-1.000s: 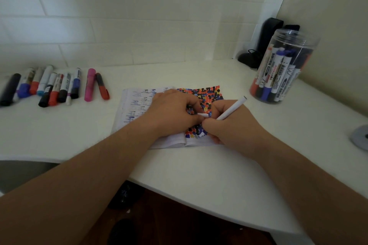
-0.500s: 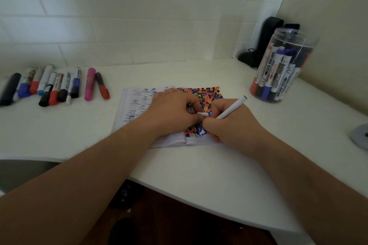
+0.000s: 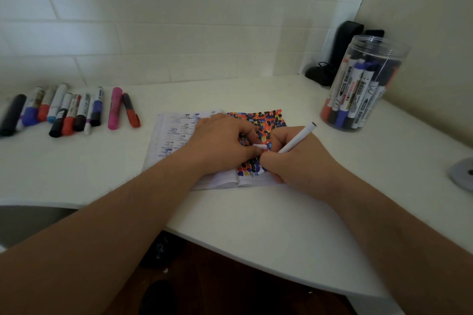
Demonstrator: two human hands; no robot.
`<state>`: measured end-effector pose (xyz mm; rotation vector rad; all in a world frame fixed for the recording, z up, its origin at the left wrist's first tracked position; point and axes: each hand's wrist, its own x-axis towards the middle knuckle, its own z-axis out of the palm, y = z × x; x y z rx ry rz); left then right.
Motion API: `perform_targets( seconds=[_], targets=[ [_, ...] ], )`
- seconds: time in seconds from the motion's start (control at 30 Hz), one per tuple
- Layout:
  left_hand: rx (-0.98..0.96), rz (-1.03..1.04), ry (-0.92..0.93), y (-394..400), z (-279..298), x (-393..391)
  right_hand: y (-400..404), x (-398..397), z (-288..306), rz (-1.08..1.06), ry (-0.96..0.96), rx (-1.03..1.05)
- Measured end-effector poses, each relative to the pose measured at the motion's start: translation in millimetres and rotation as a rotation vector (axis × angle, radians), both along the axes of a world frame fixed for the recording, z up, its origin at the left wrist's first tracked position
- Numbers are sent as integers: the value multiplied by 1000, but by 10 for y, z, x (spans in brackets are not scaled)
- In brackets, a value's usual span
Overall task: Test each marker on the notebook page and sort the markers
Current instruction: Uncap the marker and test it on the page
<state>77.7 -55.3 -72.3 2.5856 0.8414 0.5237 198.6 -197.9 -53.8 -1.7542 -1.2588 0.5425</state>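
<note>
An open notebook (image 3: 179,133) lies on a white desk (image 3: 281,217), and everything else is placed around it. Its right page is covered with coloured dots; its left page carries blue marks. The right hand (image 3: 297,161) rests on the notebook's right page, fingers curled round a slim white marker (image 3: 298,137) whose back end tilts up and away to the right; its tip is hidden behind the fingers. The left hand (image 3: 220,143) lies across the middle of the notebook, pinching a small white cap (image 3: 259,146) just beside the right hand. Left of the notebook, a row of markers (image 3: 69,112) lies on the desk. Right of the notebook, a clear jar (image 3: 366,84) stands holding more markers.
</note>
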Motion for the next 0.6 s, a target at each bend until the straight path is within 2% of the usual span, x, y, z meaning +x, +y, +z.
perform_targets(
  seconds=[0.13,0.27,0.33,0.47,0.6],
  targets=[
    [5,5,-2,-10,15,-12,-8,-3,17,21,47,7],
    [-146,-32,-133,3,19,-60,2,173,110,-16,471,145],
    [-225,-56,-209,15,14,-88,-3,268,148,-14,605,215],
    [-330,-54,-314,4,38,-121,-10,269,155,47,655,273],
    [-381,-43,-341,-32,65,-151,-2,260,185,44,677,275]
  ],
)
